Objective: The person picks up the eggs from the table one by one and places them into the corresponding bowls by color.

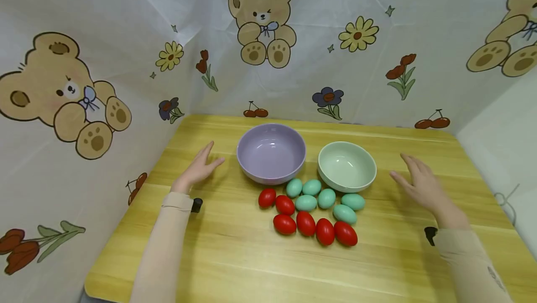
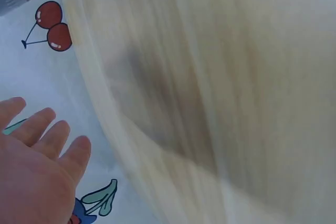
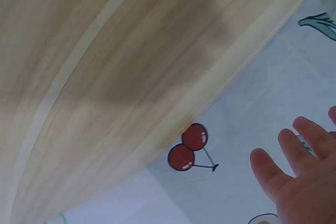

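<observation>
Left of a purple bowl (image 1: 271, 175), my left hand (image 1: 198, 170) hovers above the table with its fingers extended and nothing in it. My right hand (image 1: 421, 186) is to the right of a smaller pale green bowl (image 1: 347, 184), fingers stretched out, also holding nothing. Several teal eggs (image 1: 306, 203) lie just in front of the two bowls. Nearer to me, several red eggs (image 1: 306, 223) form a loose group beside them. Both bowls look bare inside. The wrist views show the spread fingers of the left hand (image 2: 39, 177) and the right hand (image 3: 310, 177).
The wooden table (image 1: 235, 265) has a light striped grain. Behind it and at the left hangs a white cloth (image 1: 201, 4) printed with bears, flowers and cherries. A white wall (image 1: 503, 121) and a thin cord (image 1: 509, 203) are at the right edge.
</observation>
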The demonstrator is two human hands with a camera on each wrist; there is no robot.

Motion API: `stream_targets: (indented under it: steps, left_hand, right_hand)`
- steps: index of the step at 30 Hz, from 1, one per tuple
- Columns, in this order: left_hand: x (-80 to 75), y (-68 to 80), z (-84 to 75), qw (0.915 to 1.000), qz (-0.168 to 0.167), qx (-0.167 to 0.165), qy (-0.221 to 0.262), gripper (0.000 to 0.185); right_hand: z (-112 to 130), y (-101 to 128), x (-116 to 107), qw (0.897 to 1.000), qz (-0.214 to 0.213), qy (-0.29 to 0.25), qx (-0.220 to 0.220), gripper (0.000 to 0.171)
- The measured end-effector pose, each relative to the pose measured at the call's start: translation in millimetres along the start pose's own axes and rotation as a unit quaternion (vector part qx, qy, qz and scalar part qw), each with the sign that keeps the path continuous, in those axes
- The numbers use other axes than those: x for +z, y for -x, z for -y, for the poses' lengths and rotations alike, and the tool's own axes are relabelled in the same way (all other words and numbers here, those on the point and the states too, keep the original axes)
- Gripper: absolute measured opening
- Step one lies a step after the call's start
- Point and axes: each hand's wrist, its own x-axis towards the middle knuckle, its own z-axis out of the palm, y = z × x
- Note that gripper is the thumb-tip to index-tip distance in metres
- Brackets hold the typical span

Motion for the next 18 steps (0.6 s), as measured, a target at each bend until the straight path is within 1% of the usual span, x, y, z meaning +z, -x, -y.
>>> stream_targets:
  steps: [3,5,8,11,13,15,18]
  left_hand:
    - [1.3,0.9,0.7,0.9995,0.005,-0.007,0.031,0.084]
    - [2.8,0.6,-0.1,0.9986,0.005,-0.004,0.052,0.084]
    - [6.0,-0.2,-1.2,0.9959,0.005,0.013,0.089,0.084]
    - [9.8,-0.8,-3.8,0.9914,0.004,0.03,0.127,0.082]
    - [11.3,-0.3,-8.8,0.9873,0.005,0.04,0.154,0.081]
    - [11.0,1.9,-18.4,0.9836,0.007,0.052,0.173,0.081]
    - [10.7,6.0,-33.9,0.9797,0.014,0.069,0.188,0.081]
  right_hand:
    - [9.9,0.2,0.2,0.999,-0.006,-0.035,-0.013,0.07]
    - [16.2,1.4,-0.6,0.998,-0.006,-0.054,-0.017,0.073]
    - [24.6,4.1,-0.8,0.997,0.0,-0.081,-0.017,0.076]
    - [33.0,8.4,-0.7,0.995,0.012,-0.103,-0.008,0.076]
    - [39.4,11.1,-0.4,0.994,0.018,-0.11,-0.002,0.074]
    - [45.6,13.7,-0.2,0.993,0.022,-0.116,-0.001,0.073]
    - [54.1,17.1,0.6,0.992,0.026,-0.127,-0.005,0.072]
